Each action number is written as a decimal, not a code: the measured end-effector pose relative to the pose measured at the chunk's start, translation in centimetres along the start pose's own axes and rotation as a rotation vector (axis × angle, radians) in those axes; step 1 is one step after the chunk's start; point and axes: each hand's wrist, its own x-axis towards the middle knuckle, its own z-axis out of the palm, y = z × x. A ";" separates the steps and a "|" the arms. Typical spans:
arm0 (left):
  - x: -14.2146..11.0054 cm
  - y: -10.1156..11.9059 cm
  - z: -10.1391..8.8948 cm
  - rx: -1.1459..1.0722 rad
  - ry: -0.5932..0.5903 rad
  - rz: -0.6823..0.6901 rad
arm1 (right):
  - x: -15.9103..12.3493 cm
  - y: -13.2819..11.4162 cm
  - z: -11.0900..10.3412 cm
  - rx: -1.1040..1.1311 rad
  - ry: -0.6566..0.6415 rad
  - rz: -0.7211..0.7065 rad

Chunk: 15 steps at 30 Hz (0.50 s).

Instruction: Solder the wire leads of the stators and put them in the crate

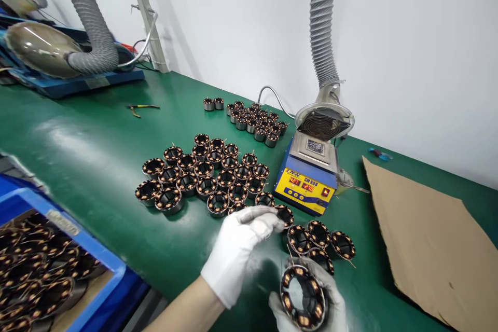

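Note:
My right hand, in a white glove, grips a motor stator, a dark ring with copper windings, its open end facing me. My left hand, also gloved in white, reaches across the green table. Its fingers are drawn together at the near left rim of another stator, and the far side of that grip is hidden. Just beyond my right hand stand several more stators, some with short wire ends sticking out. A larger group of upright stators spreads to the left of the blue-and-yellow solder pot.
An extraction hood on a grey hose hangs over the pot. Flat cardboard lies at the right. More stators stand farther back. Pliers lie on the green table. A blue crate of stators is at lower left.

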 end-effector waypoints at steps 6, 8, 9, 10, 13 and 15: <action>0.0 -1.4 -0.8 0.289 -0.310 -0.196 | 0.2 -0.6 0.2 -0.025 0.020 0.026; 0.2 -2.0 -0.9 0.286 -0.269 -0.136 | 0.3 -0.8 0.2 -0.013 0.010 0.008; 0.4 -2.1 -0.9 0.262 -0.240 -0.088 | 0.4 -0.9 0.2 -0.010 0.005 0.005; 0.5 -2.2 -1.0 0.232 -0.215 -0.038 | 0.5 -0.9 0.2 -0.009 -0.001 0.001; 0.6 -2.0 -1.3 0.179 -0.206 -0.026 | 0.7 -0.8 0.1 -0.006 -0.016 -0.035; 0.5 -1.8 -1.2 0.216 -0.231 -0.122 | 0.7 -0.5 0.0 -0.009 -0.024 -0.055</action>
